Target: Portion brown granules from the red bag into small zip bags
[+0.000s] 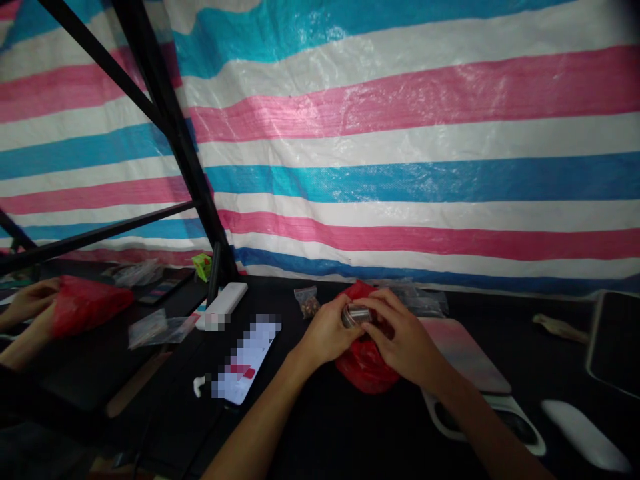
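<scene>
Between my two hands is a small silvery, round metal piece (357,316) with ring-like edges; its exact kind is hard to make out. My left hand (326,335) grips it from the left, fingers curled round its side. From the right, my right hand (403,333) closes on the same piece with thumb and fingers. Just under both hands a crumpled red plastic bag (367,367) lies on the black table (340,433), partly covered by them. Beside my left hand stands a small clear zip bag (307,303) of brownish bits.
Left of my arms lie a lit phone (250,363), a white earbud (199,385) and a white power bank (223,305). To the right are a pinkish flat case (465,353) and a white mouse (585,433). Another person's hands (30,307) touch a red bag (90,303) at far left.
</scene>
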Motion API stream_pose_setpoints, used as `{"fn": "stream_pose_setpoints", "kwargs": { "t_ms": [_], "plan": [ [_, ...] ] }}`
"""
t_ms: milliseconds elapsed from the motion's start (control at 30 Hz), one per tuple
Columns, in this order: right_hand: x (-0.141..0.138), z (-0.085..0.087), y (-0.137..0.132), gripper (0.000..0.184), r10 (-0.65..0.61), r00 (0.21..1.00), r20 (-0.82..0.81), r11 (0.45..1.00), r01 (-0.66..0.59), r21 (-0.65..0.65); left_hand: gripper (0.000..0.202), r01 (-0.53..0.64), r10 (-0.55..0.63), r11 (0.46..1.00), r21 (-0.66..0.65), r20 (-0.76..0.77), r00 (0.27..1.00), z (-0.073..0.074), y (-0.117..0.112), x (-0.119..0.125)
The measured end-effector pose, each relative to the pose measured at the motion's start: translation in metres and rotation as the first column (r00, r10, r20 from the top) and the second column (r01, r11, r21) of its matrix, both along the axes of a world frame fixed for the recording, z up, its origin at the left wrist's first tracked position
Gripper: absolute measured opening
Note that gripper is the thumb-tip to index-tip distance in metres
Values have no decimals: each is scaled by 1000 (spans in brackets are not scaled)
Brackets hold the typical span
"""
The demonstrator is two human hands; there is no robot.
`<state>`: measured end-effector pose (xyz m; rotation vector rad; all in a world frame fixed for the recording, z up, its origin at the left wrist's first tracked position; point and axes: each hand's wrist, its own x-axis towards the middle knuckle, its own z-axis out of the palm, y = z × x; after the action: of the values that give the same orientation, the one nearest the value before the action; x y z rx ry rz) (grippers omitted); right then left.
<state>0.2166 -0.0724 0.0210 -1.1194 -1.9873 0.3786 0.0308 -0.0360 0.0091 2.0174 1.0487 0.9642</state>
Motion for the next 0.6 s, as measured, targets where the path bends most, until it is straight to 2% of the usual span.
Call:
{"fn": "stream_pose_setpoints", "kwargs": {
  "t_ms": [100, 267, 367, 500, 600],
  "plan": [
    [0, 1, -1, 43, 30, 999, 24, 998, -31, 57, 25, 9, -9, 1000, -8, 35, 999, -1, 0, 1],
    [1, 2, -1, 37, 0, 999, 47, 999, 1, -38, 22, 44, -42, 999, -14, 74, 996, -1, -1, 2],
    [1, 0, 0, 33, 1, 1000, 25, 1000, -1, -1, 24, 56, -55, 998, -14, 91, 994, -1, -1, 2],
    [1, -2, 2, 36, 54, 999, -3, 993, -54, 103, 26, 27, -27, 1000, 0, 50, 998, -2, 1, 1],
    [2, -4, 2, 31, 32, 999, 26, 999, -33, 43, 22, 36, -36, 999, 28, 11, 999, -2, 0, 1]
  ]
}}
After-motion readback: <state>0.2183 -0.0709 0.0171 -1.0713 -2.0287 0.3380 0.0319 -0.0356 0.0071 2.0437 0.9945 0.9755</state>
